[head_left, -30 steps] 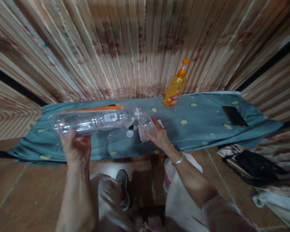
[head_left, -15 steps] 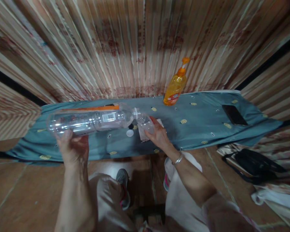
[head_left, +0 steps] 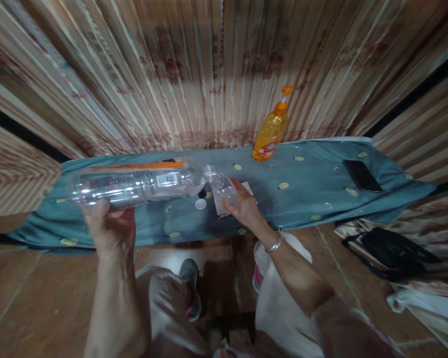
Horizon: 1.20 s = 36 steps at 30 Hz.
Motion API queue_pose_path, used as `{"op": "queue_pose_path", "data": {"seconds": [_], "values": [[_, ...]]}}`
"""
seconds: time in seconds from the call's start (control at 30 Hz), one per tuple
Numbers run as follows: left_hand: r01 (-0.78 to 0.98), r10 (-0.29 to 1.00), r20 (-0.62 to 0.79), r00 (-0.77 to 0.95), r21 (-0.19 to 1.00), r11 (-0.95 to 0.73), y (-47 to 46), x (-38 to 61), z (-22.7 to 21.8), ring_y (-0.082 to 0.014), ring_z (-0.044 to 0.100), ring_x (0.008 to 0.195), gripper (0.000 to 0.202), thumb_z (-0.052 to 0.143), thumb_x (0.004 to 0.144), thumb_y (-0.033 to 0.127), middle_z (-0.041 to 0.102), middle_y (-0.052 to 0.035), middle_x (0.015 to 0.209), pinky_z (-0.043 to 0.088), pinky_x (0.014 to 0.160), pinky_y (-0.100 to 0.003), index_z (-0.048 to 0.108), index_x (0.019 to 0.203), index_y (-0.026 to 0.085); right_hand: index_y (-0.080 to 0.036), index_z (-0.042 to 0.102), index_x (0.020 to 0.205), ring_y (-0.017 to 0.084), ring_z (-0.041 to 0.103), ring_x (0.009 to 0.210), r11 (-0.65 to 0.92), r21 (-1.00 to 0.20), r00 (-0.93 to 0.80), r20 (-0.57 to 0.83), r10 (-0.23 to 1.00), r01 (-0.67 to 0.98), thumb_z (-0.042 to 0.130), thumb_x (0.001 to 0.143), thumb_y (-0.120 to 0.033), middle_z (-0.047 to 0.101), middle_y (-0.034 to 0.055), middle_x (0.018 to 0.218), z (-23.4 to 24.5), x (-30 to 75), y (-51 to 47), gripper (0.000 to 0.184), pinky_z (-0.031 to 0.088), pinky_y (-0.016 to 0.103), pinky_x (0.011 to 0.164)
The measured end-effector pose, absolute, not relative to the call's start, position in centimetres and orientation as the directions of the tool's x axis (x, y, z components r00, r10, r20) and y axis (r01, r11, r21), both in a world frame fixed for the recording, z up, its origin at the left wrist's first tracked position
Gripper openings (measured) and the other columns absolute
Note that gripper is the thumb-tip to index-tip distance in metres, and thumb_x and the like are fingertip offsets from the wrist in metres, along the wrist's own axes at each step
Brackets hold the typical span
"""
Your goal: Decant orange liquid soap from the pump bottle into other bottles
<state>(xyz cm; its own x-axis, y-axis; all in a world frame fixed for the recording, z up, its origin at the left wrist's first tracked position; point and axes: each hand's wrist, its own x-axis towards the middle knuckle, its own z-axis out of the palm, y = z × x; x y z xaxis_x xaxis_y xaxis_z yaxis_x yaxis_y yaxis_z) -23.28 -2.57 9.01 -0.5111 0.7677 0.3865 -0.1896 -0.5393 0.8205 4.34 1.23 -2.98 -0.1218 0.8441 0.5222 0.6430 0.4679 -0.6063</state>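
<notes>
Lying almost level, a large clear plastic bottle rests in my left hand, which grips it from below near its base. My right hand is closed around a small clear plastic bottle, tilted with its neck up and to the left. The two necks meet mouth to mouth, though I cannot tell how far one sits in the other. Beneath them on the cloth lie a white round cap and a small dark round piece. A pale folded cloth lies under my right hand.
A pump bottle of orange liquid stands at the back of the teal tablecloth. To the right lies a black phone. An orange strip shows behind the large bottle. On the floor at right is a black bag.
The large bottle and my left hand have shifted very slightly left. Both bottles stay mouth to mouth, and my right hand keeps its hold.
</notes>
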Motion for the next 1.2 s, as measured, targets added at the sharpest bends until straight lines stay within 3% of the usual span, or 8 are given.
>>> {"op": "queue_pose_path", "data": {"seconds": [0.53,0.87,1.2], "values": [[-0.184,0.781,0.390,-0.488,0.829,-0.529,-2.60,-23.29,9.05,-0.0252,0.064,0.113,0.064,0.084,0.052,0.044,0.069,0.0013,0.115,0.050,0.101,-0.042,0.064,0.112,0.032,-0.016,0.042,0.146,0.032,0.062,0.126,0.464,-0.599,-0.128,0.516,0.847,0.652,0.067,0.081,-0.026,0.062,0.0171,0.140,-2.91,4.33,1.21,0.071,0.053,0.048,0.105],[-0.217,0.779,0.387,-0.493,0.812,-0.541,-2.64,-23.23,9.05,-0.0241,0.060,0.120,0.064,0.087,0.052,0.041,0.069,0.0023,0.114,0.051,0.099,-0.037,0.066,0.111,0.032,-0.016,0.042,0.146,0.031,0.063,0.124,0.462,-0.594,-0.137,0.509,0.850,0.659,0.068,0.081,-0.027,0.063,0.0166,0.138,-2.68,4.40,1.08,0.071,0.054,0.047,0.104],[-0.200,0.777,0.394,-0.492,0.817,-0.541,-2.60,-23.24,8.95,-0.0246,0.061,0.118,0.063,0.084,0.054,0.042,0.069,0.0016,0.116,0.051,0.098,-0.038,0.064,0.113,0.032,-0.016,0.040,0.147,0.032,0.062,0.126,0.463,-0.588,-0.137,0.512,0.848,0.663,0.067,0.082,-0.028,0.062,0.0167,0.140,-2.92,4.40,1.16,0.072,0.054,0.048,0.104]]}}
